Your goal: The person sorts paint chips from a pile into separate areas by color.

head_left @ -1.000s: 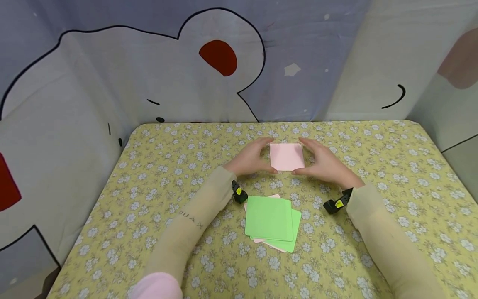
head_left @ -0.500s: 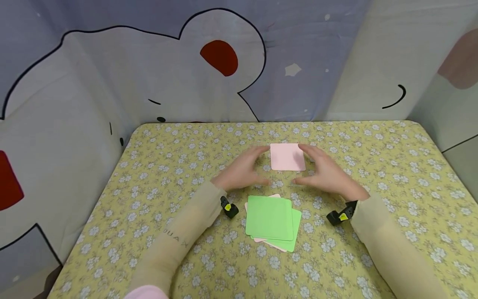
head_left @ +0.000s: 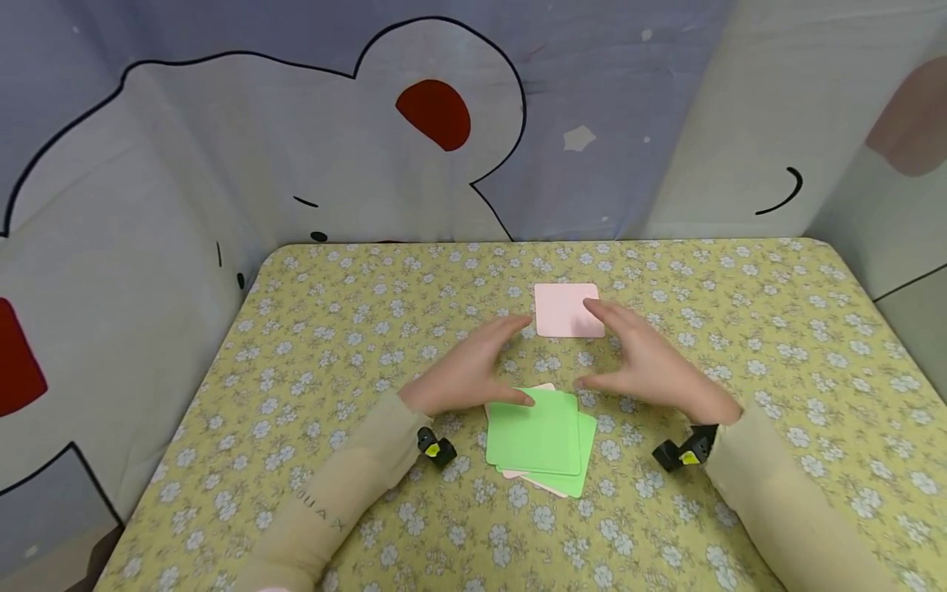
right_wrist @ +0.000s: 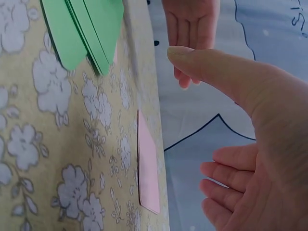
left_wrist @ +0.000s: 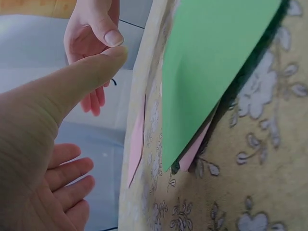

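Note:
A pink card (head_left: 560, 311) lies flat on the flowered tablecloth, apart from a loose stack of green cards (head_left: 531, 436) nearer the person, with pink corners poking out beneath. My left hand (head_left: 469, 366) hovers with fingers extended, its thumb above the stack's far edge in the head view. Opposite it, my right hand (head_left: 651, 358) is held the same way, one fingertip overlapping the pink card in that view. Both hands hold nothing. The wrist views show the pink card (right_wrist: 148, 168) and the green stack (left_wrist: 211, 62) lying below the raised hands.
A yellow flowered cloth (head_left: 311, 312) covers the table. Cartoon-printed curtains (head_left: 296, 148) hang behind it and along its sides. Each wrist carries a small black camera, the left camera (head_left: 436, 448) and the right camera (head_left: 684, 450).
Both hands have left the sides of the pink card and drawn back toward the person, reaching the green stack. The pink card and the stack stay where they were.

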A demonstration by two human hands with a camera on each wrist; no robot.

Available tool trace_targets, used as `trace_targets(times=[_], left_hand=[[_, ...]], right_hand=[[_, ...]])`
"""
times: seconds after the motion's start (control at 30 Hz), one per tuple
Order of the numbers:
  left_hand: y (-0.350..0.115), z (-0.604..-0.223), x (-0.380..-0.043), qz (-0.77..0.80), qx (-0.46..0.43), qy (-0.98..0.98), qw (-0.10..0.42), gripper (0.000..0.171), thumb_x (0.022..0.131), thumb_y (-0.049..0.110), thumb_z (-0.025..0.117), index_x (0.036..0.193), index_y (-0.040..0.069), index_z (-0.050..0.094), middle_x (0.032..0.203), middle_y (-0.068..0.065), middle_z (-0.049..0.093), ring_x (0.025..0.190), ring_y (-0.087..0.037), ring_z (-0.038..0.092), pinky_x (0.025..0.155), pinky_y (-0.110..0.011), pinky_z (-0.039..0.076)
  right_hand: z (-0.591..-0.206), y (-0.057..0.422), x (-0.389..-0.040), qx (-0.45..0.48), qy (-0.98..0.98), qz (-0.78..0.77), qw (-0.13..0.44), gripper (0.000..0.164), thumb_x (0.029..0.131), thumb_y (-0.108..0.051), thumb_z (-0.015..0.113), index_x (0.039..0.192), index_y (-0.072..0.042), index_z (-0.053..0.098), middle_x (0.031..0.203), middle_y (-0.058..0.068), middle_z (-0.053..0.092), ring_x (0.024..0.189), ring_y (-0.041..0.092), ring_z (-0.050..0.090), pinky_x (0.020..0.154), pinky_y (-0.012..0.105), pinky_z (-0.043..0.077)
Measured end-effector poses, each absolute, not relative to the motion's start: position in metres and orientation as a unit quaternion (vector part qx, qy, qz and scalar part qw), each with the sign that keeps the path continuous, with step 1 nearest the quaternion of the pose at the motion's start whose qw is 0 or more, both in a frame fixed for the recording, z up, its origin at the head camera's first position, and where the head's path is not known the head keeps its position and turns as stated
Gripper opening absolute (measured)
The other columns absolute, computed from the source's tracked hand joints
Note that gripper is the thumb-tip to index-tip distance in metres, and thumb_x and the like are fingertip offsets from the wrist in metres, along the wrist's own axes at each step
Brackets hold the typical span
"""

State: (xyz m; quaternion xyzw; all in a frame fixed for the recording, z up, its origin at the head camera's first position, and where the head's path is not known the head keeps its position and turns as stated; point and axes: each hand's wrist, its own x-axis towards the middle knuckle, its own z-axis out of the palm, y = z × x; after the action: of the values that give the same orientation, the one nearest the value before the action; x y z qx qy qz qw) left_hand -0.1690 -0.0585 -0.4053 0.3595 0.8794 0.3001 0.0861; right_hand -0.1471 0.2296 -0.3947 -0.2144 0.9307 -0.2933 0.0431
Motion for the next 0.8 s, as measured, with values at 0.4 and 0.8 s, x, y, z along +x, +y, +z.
trace_targets(times=[0.4, 0.8], left_hand=[[-0.070, -0.406, -0.148, 0.276, 0.377, 0.881, 0.072, 0.115, 0.077, 0.053, 0.087, 0.162, 0.007, 0.025, 0.165, -0.010, 0.026, 0.151, -0.024, 0.022, 0.121, -0.043, 0.025], [-0.076, -0.406, -0.133, 0.273, 0.392, 0.876, 0.072, 0.116, 0.075, 0.054, 0.088, 0.162, 0.008, 0.027, 0.165, -0.009, 0.027, 0.151, -0.026, 0.024, 0.121, -0.043, 0.024]], right_hand=[[-0.392, 0.219, -0.125, -0.251, 0.927, -0.275, 0.035, 0.117, 0.074, -0.048, 0.091, 0.161, -0.004, 0.026, 0.162, 0.021, 0.028, 0.147, 0.042, 0.025, 0.114, 0.067, 0.027], [-0.394, 0.213, -0.110, -0.269, 0.923, -0.273, 0.038, 0.124, 0.068, -0.054, 0.092, 0.161, -0.004, 0.026, 0.163, 0.017, 0.027, 0.147, 0.038, 0.028, 0.114, 0.062, 0.031]])
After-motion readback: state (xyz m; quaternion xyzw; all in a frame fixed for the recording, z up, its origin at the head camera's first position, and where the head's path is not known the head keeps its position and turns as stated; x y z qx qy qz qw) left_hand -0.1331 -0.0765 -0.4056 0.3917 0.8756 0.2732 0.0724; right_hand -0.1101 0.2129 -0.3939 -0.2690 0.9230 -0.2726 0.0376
